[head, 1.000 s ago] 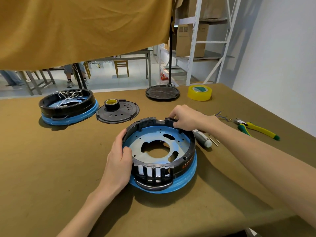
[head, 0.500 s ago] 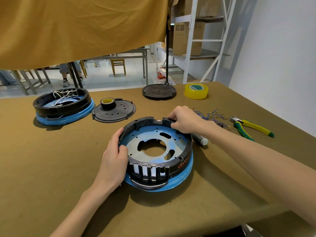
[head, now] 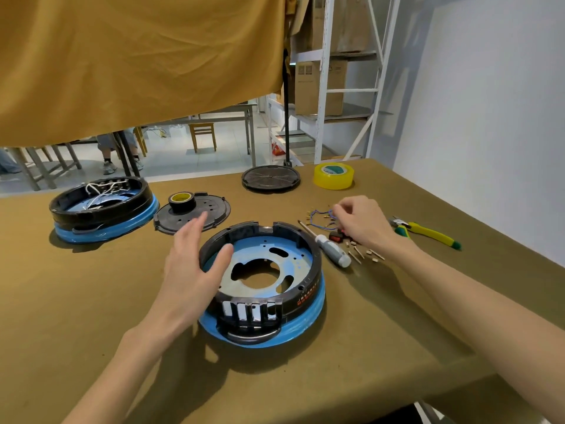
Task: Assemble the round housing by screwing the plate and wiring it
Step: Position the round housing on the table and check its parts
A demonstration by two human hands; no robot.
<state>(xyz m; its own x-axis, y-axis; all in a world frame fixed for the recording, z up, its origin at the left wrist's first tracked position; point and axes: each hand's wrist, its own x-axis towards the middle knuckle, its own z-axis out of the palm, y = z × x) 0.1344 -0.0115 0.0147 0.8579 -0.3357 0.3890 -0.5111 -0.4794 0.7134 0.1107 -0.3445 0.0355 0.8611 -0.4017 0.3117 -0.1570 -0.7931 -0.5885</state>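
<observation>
Head view: we see our left hand point(head: 195, 270) held with straight, spread fingers at the left rim of the round housing point(head: 260, 286), gripping nothing; whether the thumb touches the rim we cannot tell. The housing, black with a blue band round its base, lies on the olive table point(head: 91, 316) just right of that hand, and the plate point(head: 260, 267) with its large centre hole sits flat inside it. Our right hand point(head: 360, 224) is beyond and to the right of the housing, fingers curled down over a small cluster of blue wires point(head: 319, 217) and loose screws point(head: 363, 254); whether it pinches one we cannot tell. A screwdriver point(head: 328, 244) lies between that hand and the housing. To the right of the right hand lie yellow-green pliers point(head: 428, 232). Beyond the left hand rest a black cover disc point(head: 211, 214) carrying a tape roll point(head: 182, 201), and further left a second housing point(head: 101, 209) with white wires inside.
</observation>
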